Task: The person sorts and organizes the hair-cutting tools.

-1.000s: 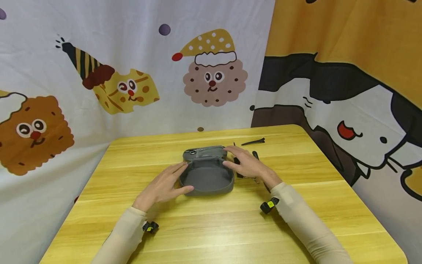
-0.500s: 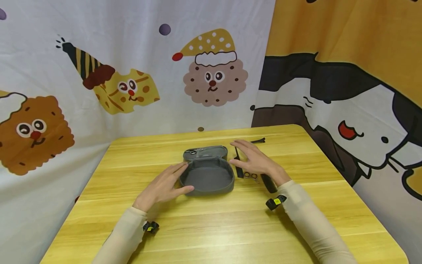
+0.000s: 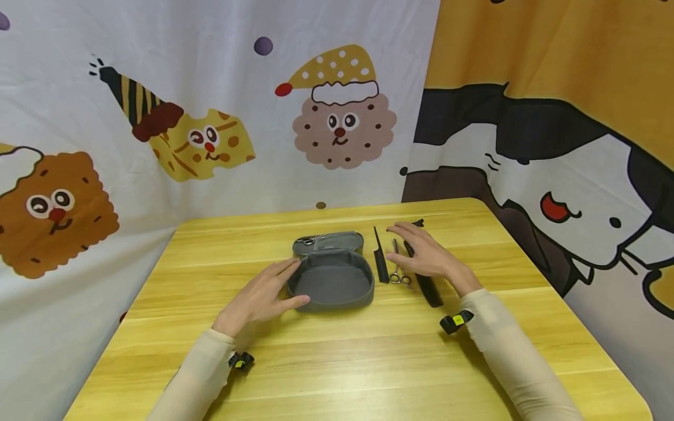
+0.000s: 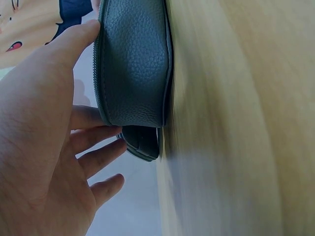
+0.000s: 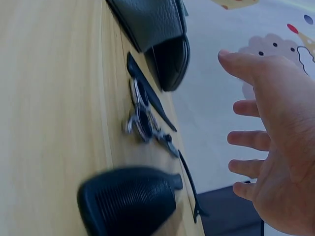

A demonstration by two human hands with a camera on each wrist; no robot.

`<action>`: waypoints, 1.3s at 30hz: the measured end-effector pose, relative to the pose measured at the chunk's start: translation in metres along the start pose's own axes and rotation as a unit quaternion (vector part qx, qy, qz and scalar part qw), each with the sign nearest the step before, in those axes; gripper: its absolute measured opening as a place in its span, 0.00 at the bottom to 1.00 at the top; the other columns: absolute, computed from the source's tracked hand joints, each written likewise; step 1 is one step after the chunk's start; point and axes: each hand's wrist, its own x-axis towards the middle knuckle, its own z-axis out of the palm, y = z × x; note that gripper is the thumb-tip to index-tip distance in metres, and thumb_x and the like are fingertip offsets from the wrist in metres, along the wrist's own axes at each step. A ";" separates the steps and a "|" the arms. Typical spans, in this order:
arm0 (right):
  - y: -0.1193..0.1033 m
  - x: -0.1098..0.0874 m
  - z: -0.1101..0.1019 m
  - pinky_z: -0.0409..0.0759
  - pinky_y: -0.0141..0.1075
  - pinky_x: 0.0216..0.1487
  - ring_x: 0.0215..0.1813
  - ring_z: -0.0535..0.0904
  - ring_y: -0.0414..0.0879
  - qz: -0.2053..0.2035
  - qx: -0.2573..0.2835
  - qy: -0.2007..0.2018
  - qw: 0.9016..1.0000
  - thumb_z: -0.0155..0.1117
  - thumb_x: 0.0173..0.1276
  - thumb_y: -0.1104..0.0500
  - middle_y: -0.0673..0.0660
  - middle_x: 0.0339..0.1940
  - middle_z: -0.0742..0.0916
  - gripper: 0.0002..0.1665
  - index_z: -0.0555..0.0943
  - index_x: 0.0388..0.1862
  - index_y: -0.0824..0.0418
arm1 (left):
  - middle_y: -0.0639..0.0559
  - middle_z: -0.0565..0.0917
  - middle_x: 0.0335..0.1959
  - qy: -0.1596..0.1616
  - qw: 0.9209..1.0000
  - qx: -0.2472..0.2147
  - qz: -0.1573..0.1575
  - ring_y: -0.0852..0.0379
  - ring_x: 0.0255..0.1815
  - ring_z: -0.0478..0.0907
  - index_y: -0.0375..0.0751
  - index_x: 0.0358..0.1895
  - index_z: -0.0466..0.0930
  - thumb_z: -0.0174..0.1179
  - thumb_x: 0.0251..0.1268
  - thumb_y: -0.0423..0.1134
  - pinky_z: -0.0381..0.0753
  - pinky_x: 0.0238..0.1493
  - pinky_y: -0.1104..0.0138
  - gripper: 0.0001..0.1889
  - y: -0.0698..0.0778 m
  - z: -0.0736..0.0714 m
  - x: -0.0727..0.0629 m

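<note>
left grip [image 3: 258,299]: spread, bracing grey case [image 3: 330,279] at 9 | right grip [image 3: 427,255]: spread, hovering over scissors [image 3: 398,272] at 3 | lower gently, pinch at loops

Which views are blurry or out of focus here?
Head view: sharp, evenly lit, pouch and scissors crisp. Left wrist view: table smeared, pouch leather grain sharp. Right wrist view: scissors blurred, black handle soft.

A yellow wooden table [image 3: 337,374] fills the lower frame; cartoon-printed curtains [image 3: 210,117] hang behind, a hair clip [image 3: 416,223] near its far edge
</note>
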 end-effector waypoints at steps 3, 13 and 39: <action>0.007 -0.003 -0.003 0.59 0.79 0.89 0.93 0.58 0.72 0.007 -0.011 0.003 1.000 0.68 0.83 0.33 0.66 0.94 0.64 0.49 0.65 0.93 0.50 | 0.38 0.67 0.91 -0.001 1.000 0.000 -0.001 0.34 0.90 0.68 0.41 0.91 0.62 0.62 0.78 0.75 0.72 0.89 0.39 0.53 -0.001 0.001 0.000; 0.023 -0.017 -0.007 0.59 0.78 0.89 0.93 0.57 0.74 0.026 -0.031 0.006 0.999 0.71 0.83 0.40 0.71 0.93 0.64 0.49 0.66 0.91 0.61 | 0.38 0.67 0.91 -0.004 1.000 0.001 -0.003 0.34 0.90 0.67 0.43 0.91 0.62 0.62 0.78 0.76 0.72 0.89 0.39 0.53 -0.001 0.001 0.001; 0.013 -0.015 0.015 0.75 0.72 0.82 0.81 0.75 0.76 0.010 -0.091 0.005 0.996 0.70 0.85 0.46 0.76 0.79 0.81 0.36 0.81 0.77 0.71 | 0.38 0.67 0.91 -0.001 1.000 -0.002 -0.005 0.34 0.90 0.67 0.43 0.91 0.62 0.63 0.77 0.75 0.72 0.89 0.39 0.53 -0.001 0.001 0.000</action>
